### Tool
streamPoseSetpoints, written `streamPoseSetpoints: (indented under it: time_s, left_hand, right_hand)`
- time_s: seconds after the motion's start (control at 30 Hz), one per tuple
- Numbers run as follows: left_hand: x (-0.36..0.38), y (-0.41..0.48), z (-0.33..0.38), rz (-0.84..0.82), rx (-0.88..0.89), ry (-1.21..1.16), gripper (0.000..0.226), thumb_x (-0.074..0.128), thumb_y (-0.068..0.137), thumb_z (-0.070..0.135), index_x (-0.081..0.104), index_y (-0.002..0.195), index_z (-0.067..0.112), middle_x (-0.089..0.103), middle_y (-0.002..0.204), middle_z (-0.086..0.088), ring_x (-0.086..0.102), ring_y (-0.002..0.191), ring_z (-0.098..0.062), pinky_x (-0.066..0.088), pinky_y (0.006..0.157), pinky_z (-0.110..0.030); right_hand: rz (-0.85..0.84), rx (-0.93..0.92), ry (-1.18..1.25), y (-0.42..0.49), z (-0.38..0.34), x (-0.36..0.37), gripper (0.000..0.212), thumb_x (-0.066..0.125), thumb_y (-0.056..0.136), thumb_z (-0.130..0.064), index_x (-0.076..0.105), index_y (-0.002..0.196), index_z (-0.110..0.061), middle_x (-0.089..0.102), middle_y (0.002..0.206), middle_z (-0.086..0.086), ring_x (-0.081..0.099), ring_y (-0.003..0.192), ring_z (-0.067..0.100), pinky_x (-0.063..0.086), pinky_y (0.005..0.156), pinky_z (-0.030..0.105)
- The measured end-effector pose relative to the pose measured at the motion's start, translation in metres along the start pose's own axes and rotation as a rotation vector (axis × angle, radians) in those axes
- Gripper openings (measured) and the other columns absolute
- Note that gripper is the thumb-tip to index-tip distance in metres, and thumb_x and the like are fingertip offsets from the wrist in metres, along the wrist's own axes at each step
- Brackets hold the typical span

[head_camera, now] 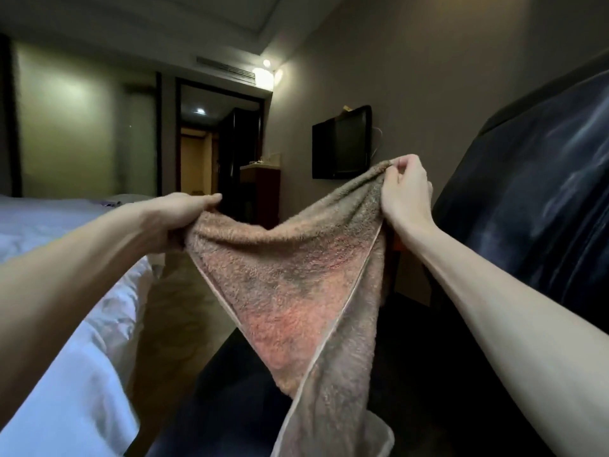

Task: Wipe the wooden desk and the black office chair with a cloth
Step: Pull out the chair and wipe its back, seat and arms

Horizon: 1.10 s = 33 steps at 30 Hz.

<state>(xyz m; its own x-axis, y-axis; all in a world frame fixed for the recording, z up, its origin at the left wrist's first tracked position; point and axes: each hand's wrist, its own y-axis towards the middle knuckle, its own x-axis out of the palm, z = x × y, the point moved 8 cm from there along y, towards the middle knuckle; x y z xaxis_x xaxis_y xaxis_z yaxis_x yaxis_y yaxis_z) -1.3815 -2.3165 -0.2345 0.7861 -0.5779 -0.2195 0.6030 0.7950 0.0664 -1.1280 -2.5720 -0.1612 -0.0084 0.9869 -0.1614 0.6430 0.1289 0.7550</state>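
While I hold the cloth (pixel 296 275) up by its top edge, it hangs spread between my two hands.
My left hand (pixel 184 219) grips one upper corner, fingers curled round the bunched edge; my right hand (pixel 405 189), slightly higher, pinches the other corner between thumb and fingertips. From both hands the cloth sags in the middle and narrows downward to a tail. Just right of and behind my right hand rises the glossy back of the black office chair (pixel 527 192); its dark seat lies below the cloth, contact not discernible. A white bed (pixel 66 291) lies left of and below my left hand; a wall television (pixel 342 143) hangs beyond, above the cloth.
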Motion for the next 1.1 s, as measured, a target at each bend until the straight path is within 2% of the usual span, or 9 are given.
streamPoseSetpoints:
  time_s: [0.07,0.2,0.37,0.47,0.6,0.7,0.8,0.9,1.1]
  left_hand:
    - [0.014,-0.002,-0.014,-0.199,-0.095,0.008,0.07,0.056,0.094,0.063,0.077,0.107,-0.003,0.077,0.094,-0.016,0.074,0.068,-0.023,0.059,0.055,-0.028]
    - [0.012,0.006,-0.018,-0.357,0.08,0.148,0.08,0.096,0.061,0.042,0.065,0.131,0.019,0.074,0.125,-0.007,0.073,0.111,-0.022,0.06,0.092,-0.04]
    - [0.011,0.008,-0.031,-0.284,0.115,1.133,0.091,0.097,0.057,0.024,0.052,0.136,0.032,0.059,0.126,-0.001,0.065,0.111,-0.027,0.059,0.091,-0.056]
    - [0.012,0.013,-0.02,-0.105,0.218,1.22,0.056,0.083,0.076,0.009,0.062,0.128,0.017,0.066,0.112,-0.005,0.069,0.098,-0.029,0.061,0.082,-0.053]
    - [0.009,0.005,-0.004,-0.009,0.311,1.035,0.022,0.078,0.082,0.006,0.075,0.104,0.008,0.073,0.092,-0.007,0.068,0.08,-0.02,0.057,0.073,-0.034]
    - [0.0,-0.004,-0.003,0.004,0.306,0.792,0.009,0.079,0.085,0.004,0.076,0.094,0.002,0.076,0.085,-0.013,0.064,0.075,-0.02,0.054,0.07,-0.033]
    - [-0.01,-0.008,0.006,0.054,0.326,0.527,0.004,0.079,0.088,0.007,0.076,0.09,0.005,0.068,0.068,0.0,0.056,0.058,-0.009,0.044,0.048,-0.014]
    - [-0.025,-0.008,0.024,0.243,0.41,0.325,0.004,0.075,0.092,0.008,0.075,0.091,0.005,0.067,0.075,-0.008,0.055,0.06,-0.011,0.043,0.049,-0.016]
    - [-0.04,-0.006,0.073,0.493,0.585,0.124,0.017,0.064,0.099,0.021,0.067,0.083,0.016,0.055,0.072,0.0,0.041,0.052,-0.007,0.033,0.05,-0.024]
  right_hand:
    - [-0.055,-0.054,-0.221,0.001,0.005,0.008,0.022,0.035,0.108,-0.029,0.05,0.122,-0.025,0.059,0.107,0.006,0.05,0.098,0.03,0.033,0.082,0.038]
    - [-0.226,0.021,-0.51,-0.005,0.046,0.028,0.024,0.041,0.107,-0.026,0.056,0.122,-0.014,0.063,0.115,0.019,0.06,0.109,0.041,0.041,0.082,0.041]
    - [-0.642,0.455,0.002,-0.034,0.085,0.049,0.032,0.069,0.096,-0.026,0.062,0.074,-0.005,0.056,0.056,0.008,0.055,0.049,0.018,0.045,0.051,0.019]
    - [-0.894,0.529,0.24,-0.059,0.069,0.06,0.029,0.079,0.085,-0.011,0.067,0.109,0.0,0.065,0.09,0.015,0.063,0.08,0.023,0.055,0.064,0.028]
    - [-1.104,0.449,0.232,-0.073,0.061,0.056,0.069,0.075,0.081,0.01,0.048,0.139,-0.016,0.058,0.123,0.02,0.062,0.102,0.025,0.058,0.07,0.034]
    - [-1.006,0.132,-0.248,-0.064,0.064,0.039,0.073,0.077,0.077,0.007,0.048,0.138,-0.021,0.058,0.127,0.023,0.061,0.108,0.035,0.054,0.091,0.051]
    - [-0.924,-0.039,-0.469,-0.057,0.061,0.032,0.06,0.077,0.077,0.003,0.056,0.13,-0.018,0.062,0.122,0.013,0.062,0.107,0.029,0.053,0.088,0.043]
    - [-0.648,-0.193,-0.526,-0.037,0.042,0.016,0.022,0.064,0.093,-0.007,0.069,0.111,-0.019,0.066,0.109,0.005,0.065,0.106,0.029,0.045,0.078,0.029]
    - [-0.14,-0.3,-0.258,0.006,-0.009,-0.03,0.025,0.052,0.103,-0.019,0.073,0.116,-0.016,0.067,0.116,0.015,0.056,0.118,0.031,0.045,0.096,0.036]
